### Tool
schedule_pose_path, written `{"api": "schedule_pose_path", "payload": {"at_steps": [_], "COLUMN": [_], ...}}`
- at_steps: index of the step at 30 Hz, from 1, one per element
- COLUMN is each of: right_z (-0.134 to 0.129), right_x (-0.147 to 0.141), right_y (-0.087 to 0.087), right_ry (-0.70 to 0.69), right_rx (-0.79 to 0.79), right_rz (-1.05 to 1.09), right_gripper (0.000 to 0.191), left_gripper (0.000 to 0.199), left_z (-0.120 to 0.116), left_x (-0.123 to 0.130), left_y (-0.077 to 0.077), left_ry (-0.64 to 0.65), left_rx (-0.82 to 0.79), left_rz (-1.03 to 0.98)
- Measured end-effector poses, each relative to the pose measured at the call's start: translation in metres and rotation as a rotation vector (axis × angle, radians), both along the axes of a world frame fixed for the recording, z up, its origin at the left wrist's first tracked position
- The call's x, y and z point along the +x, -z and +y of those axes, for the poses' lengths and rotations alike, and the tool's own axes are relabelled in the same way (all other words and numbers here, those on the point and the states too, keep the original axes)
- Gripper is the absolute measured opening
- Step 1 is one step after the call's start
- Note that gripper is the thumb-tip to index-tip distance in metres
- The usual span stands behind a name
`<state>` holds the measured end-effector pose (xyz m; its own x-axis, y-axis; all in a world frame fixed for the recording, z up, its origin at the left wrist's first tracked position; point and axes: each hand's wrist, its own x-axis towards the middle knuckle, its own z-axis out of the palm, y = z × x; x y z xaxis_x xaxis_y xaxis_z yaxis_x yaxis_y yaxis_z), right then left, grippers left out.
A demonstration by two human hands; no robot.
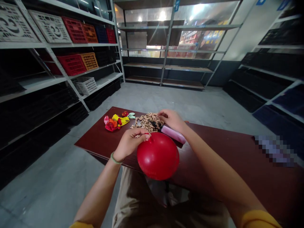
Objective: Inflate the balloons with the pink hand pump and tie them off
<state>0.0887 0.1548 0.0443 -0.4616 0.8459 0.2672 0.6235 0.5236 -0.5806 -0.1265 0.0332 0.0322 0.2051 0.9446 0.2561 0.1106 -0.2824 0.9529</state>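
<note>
A round, inflated red balloon (158,156) hangs at the table's near edge, its neck pinched in the fingers of my left hand (133,142). My right hand (172,119) is over a pile of tan cord or chain-like links (148,122), its fingers bent at the right side of the pile; whether they hold anything is too small to tell. Beside the pile, a pink cylinder with a black end (174,134) lies behind the balloon, partly hidden by it. Left of the pile are crumpled deflated balloons, red and pink (111,124) and yellow (121,120).
The dark red table (213,148) stretches to the right, with a blurred, pixelated item (275,150) near its right end. Metal shelves with crates (72,64) stand on the left, more shelving (166,68) at the back and on the right. My legs are under the near edge.
</note>
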Motion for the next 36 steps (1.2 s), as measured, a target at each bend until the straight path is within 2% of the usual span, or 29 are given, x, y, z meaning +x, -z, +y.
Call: {"api": "schedule_pose_path", "payload": {"at_steps": [5,9,14,18,26,31,36], "right_z": [-0.044,-0.077,-0.102,-0.112,-0.116,-0.118,-0.13], "right_x": [0.026,0.042,0.058,0.068,0.074,0.073,0.069], "right_y": [-0.041,-0.057,-0.053,-0.044,-0.035,-0.034,-0.036], "right_ry": [-0.017,-0.009,0.046,0.048,0.02,0.033,0.08], "right_rx": [0.011,0.0,0.118,0.175,0.165,0.168,0.207], "right_rz": [0.079,0.007,-0.138,-0.156,-0.096,-0.068,-0.088], "right_gripper": [0.016,0.014,0.017,0.018,0.021,0.018,0.018], "left_gripper": [0.018,0.017,0.018,0.021,0.019,0.019,0.022], "left_z": [0.011,0.013,0.015,0.016,0.008,0.009,0.012], "left_x": [0.039,0.067,0.092,0.103,0.103,0.103,0.107], "left_y": [-0.002,-0.002,0.002,0.007,0.001,0.005,0.015], "left_ry": [0.026,0.027,0.083,0.088,0.101,0.107,0.089], "left_rx": [0.071,0.102,0.005,-0.099,-0.02,-0.125,-0.269], "left_rz": [-0.008,-0.028,-0.117,-0.184,-0.112,-0.192,-0.403]}}
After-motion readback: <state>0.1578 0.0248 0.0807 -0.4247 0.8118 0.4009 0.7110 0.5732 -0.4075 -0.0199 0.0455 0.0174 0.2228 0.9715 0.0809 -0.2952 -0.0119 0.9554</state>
